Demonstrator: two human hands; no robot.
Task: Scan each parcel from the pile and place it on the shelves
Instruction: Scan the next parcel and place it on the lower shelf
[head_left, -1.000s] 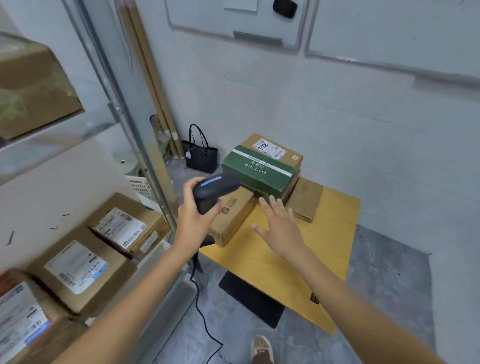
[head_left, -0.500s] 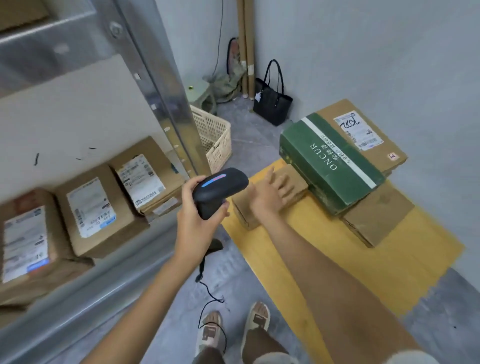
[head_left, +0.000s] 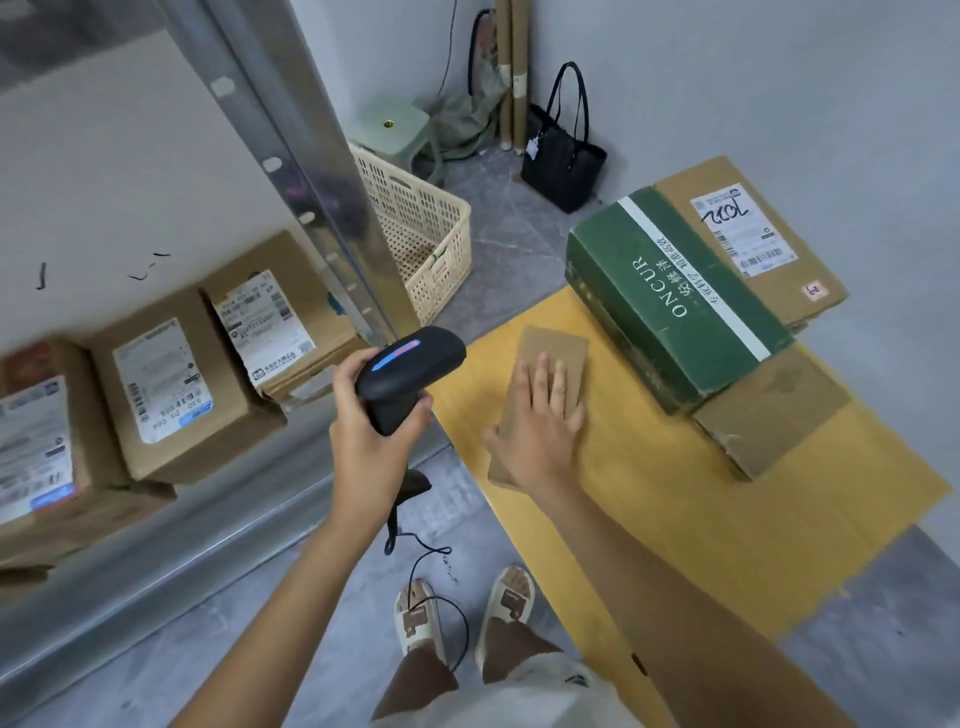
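My left hand (head_left: 371, 441) grips a black barcode scanner (head_left: 410, 371) whose blue and red light shows on top; its cord hangs to the floor. My right hand (head_left: 537, 428) lies flat, fingers straight, on a small brown parcel (head_left: 556, 345) at the near left corner of the yellow table (head_left: 701, 525). Beyond it lies a green box (head_left: 670, 296) printed ONCUR, leaning on a labelled brown box (head_left: 748, 239), with a flat brown parcel (head_left: 769, 415) under it. Three labelled parcels (head_left: 171, 384) sit on the metal shelf (head_left: 218, 525) at left.
A shelf upright (head_left: 306, 171) stands between shelf and table. A cream plastic basket (head_left: 421, 228), a pale green stool (head_left: 389, 127), a black handbag (head_left: 563, 153) and cardboard tubes (head_left: 511, 67) fill the far corner. My sandalled feet (head_left: 462, 608) stand on the grey floor.
The view has tilted down and closer. My right hand reached forward and settled flat on the small brown parcel. My left hand keeps hold of the scanner.
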